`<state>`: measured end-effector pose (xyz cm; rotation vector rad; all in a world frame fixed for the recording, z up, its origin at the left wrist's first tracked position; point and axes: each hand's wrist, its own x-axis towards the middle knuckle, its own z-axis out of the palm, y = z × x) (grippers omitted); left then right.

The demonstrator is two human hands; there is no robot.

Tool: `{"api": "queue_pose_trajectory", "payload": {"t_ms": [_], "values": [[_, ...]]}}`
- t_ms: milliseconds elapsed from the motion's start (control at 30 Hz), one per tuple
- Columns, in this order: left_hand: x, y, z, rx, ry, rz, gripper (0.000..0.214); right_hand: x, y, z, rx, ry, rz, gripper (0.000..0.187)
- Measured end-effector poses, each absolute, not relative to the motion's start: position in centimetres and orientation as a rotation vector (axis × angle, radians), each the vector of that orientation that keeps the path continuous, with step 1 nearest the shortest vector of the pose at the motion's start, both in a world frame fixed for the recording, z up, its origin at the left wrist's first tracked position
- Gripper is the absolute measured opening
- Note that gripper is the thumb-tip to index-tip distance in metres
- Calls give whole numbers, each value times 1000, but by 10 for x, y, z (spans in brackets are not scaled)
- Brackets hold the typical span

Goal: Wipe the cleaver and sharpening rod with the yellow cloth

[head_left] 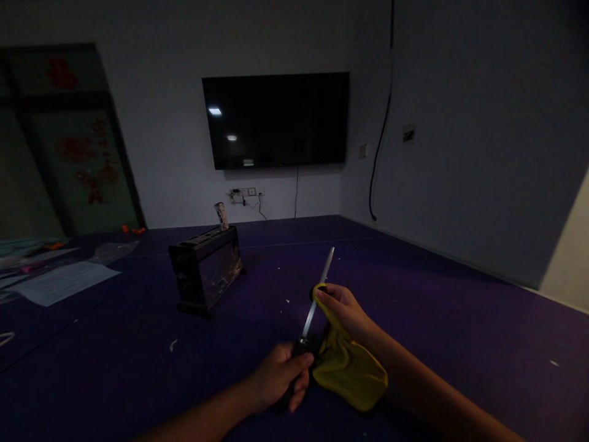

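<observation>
My left hand [288, 374] is wrapped round the black handle of a sharpening steel [310, 319], a thin, straight metal rod tilted up and away from me. My right hand [340, 304] pinches a yellow cloth [354, 371] round the rod about midway along it. The rod's bright tip sticks out beyond the cloth, and the cloth's loose end hangs below my right wrist. To the left stands a dark knife block [207, 267] with one patterned handle [221, 216] rising from its top.
The purple floor [437, 307] carries small white scraps. Papers [69, 281] and clear plastic lie at the left. A television [278, 121] hangs on the far wall above sockets, with a black cable [381, 147] on the right wall. A glazed door stands at the far left.
</observation>
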<state>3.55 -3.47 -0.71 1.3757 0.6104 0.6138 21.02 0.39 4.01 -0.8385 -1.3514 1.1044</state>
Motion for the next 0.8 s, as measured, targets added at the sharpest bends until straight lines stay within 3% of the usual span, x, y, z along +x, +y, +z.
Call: {"api": "queue_pose_trajectory", "payload": {"t_ms": [800], "values": [[35, -36, -7, 1360, 623, 626, 47, 201, -3, 38, -869, -1447, 1132, 43]]}}
